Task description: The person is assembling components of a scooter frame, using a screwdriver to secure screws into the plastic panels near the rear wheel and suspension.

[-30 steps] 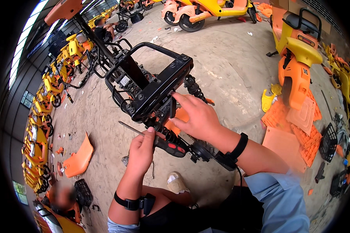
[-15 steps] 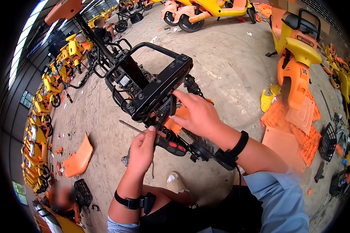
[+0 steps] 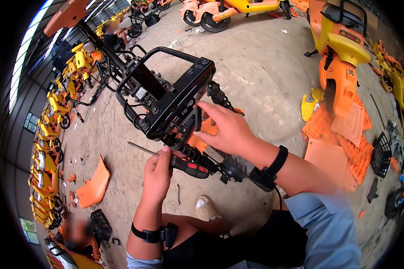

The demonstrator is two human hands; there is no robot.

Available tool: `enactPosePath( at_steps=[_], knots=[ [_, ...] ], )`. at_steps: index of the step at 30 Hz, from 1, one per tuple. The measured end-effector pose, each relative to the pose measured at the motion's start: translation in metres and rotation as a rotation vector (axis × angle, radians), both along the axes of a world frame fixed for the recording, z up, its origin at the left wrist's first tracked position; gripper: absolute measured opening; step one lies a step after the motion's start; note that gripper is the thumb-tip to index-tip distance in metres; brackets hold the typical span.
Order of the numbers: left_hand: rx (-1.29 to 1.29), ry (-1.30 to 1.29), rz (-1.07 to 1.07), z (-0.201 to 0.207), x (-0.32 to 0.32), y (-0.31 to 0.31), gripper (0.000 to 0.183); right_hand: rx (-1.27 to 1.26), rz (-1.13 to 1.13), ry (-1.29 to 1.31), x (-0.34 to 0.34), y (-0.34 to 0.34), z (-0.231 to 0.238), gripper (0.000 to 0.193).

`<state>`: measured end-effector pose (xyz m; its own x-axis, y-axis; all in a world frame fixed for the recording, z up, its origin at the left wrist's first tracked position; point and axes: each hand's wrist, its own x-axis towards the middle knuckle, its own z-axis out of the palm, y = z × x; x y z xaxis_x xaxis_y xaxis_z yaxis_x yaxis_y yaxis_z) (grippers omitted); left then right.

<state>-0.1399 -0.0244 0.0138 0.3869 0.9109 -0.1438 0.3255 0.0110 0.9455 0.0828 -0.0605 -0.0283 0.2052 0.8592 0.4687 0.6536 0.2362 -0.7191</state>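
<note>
A stripped scooter frame with a black tubular rear rack (image 3: 179,94) stands in front of me. My left hand (image 3: 158,172) is closed around a screwdriver (image 3: 191,168) with a black and red handle, its bare shaft pointing left, below the rack. My right hand (image 3: 229,130) pinches a black flat piece (image 3: 197,119) at the rack's rear edge between thumb and fingers. Whether that piece is fixed to the frame I cannot tell. Just below runs a black coil shock absorber (image 3: 191,152); another shock absorber (image 3: 220,96) sits beyond my right fingers.
An orange curved panel (image 3: 94,184) lies on the concrete floor at left. To the right are stacked orange panels (image 3: 327,157), a yellow and orange scooter (image 3: 343,67) and a black basket (image 3: 381,154). Yellow scooters (image 3: 45,166) line the left wall. A person (image 3: 114,36) sits far back.
The whole view has shifted slightly, with the frame now a little further left and higher. The screwdriver's tip has dipped slightly. Both hands keep their grips.
</note>
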Motion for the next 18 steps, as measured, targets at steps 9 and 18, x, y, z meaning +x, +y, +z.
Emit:
enactPosePath(
  at_steps=[9,18],
  knots=[
    [0.023,0.022,-0.010,0.0000,0.0008,0.0001,0.051,0.025,-0.006,-0.118,-0.0039,0.0023,-0.0040,0.067],
    [0.019,0.031,-0.017,-0.0007,-0.0002,0.0004,0.051,0.025,-0.013,-0.165,-0.0045,0.0032,-0.0032,0.069]
  ],
)
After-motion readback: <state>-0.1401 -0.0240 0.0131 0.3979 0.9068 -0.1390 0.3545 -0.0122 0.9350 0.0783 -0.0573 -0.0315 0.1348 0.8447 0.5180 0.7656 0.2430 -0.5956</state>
